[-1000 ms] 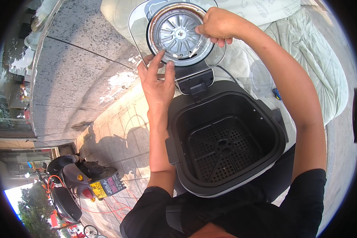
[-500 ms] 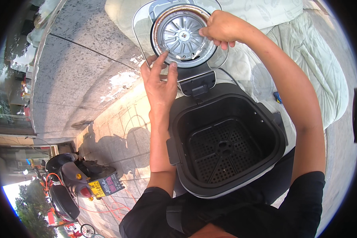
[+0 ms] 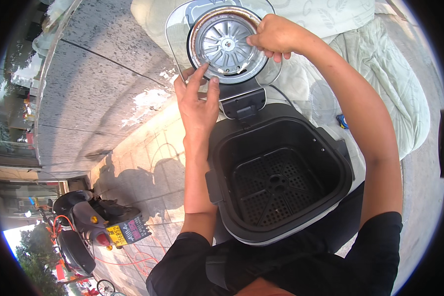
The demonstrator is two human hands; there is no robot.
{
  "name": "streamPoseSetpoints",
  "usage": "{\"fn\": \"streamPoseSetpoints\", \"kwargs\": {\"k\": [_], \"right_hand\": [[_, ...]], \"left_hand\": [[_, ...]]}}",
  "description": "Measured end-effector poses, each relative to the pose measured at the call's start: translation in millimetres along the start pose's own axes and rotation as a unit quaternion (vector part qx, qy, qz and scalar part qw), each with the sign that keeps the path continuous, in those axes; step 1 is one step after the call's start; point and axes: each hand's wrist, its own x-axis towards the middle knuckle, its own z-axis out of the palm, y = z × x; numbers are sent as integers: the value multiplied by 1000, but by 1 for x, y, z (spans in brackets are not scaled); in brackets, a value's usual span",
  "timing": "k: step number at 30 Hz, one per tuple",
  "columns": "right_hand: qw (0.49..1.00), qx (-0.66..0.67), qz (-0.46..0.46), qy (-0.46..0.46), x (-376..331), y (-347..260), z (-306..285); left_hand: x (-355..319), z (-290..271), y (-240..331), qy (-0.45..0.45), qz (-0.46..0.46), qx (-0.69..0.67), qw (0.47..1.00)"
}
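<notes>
Before me is an air fryer with its lid (image 3: 180, 29) tipped up. The lid's underside carries a round metal heater housing (image 3: 201, 58) with a brown-stained inner ring and a slotted silver fan plate (image 3: 227, 44) in the middle. My left hand (image 3: 200, 101) rests at the lid's lower left, fingers spread, their tips touching the housing's rim. My right hand (image 3: 276, 37) is closed at the housing's right side, thumb and finger pinched beside the fan plate. Whatever lies in that pinch is hidden. Nearer me, the black basket (image 3: 222, 153) contains a perforated square tray (image 3: 276, 183).
Pale green cloth (image 3: 385, 84) spreads behind and to the right, with a small blue-and-black object (image 3: 342, 121) on it. A dark cord (image 3: 283, 94) runs behind the fryer. Left are a stone ledge (image 3: 98, 64), a parked scooter (image 3: 84, 222) and orange cord (image 3: 143, 264) on paving.
The whole view has shifted slightly, with the fryer and my arms a little further left. Both hands keep their places on the lid.
</notes>
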Motion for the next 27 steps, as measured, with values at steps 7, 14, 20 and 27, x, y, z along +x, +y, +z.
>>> {"fn": "streamPoseSetpoints", "kwargs": {"k": [7,14,20,27], "right_hand": [[1000,-6,13,-1,-13,27,11],[1000,20,13,-18,-1,29,-1],[1000,13,2,-12,-25,49,-10],[990,-21,111,82,-139,170,2]], "left_hand": [[-18,10,-1,-23,-25,-34,999],[11,7,-17,-6,5,-45,999],[17,2,-38,-16,1,-67,998],[18,-44,-42,-3,-62,-46,997]]}}
